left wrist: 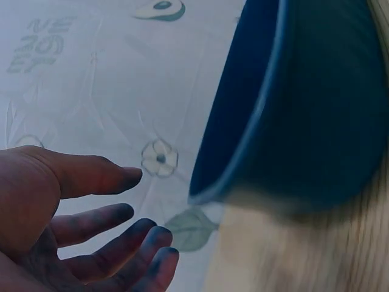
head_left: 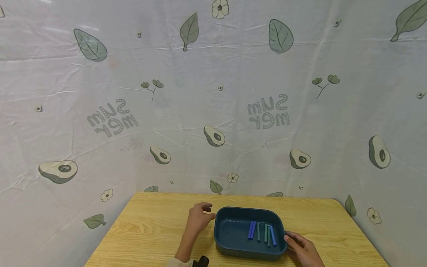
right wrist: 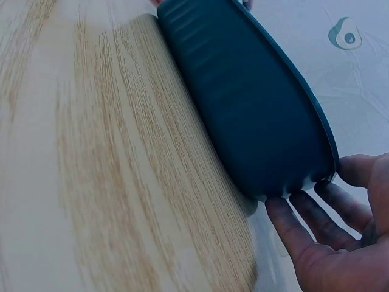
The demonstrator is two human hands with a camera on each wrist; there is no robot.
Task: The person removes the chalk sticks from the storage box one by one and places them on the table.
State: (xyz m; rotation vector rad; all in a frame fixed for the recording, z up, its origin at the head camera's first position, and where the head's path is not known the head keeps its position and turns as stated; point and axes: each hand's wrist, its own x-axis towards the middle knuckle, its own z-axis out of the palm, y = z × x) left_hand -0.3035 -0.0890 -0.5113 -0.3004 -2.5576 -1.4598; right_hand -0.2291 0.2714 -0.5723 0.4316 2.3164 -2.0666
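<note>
A dark blue bin point(head_left: 230, 237) sits on the wooden table point(head_left: 156, 218), with the person's two hands at its opposite ends. At the bin's left end, the left hand point(head_left: 201, 218) holds nothing: its fingers are spread and loosely bent, the thumb well apart from them, and the left wrist view shows a gap between the fingertips and the bin's wall. At the bin's right end, the right hand point(head_left: 301, 249) grips the bin, its thumb at the rim and its slightly bent, parted fingers touching the outer wall. Inside the bin's right half, six slim sticks point(head_left: 258, 232) in violet-blue, green and blue lie side by side. Beyond the bin hangs a pale sheet point(head_left: 200, 107) printed with leaves and avocados.
</note>
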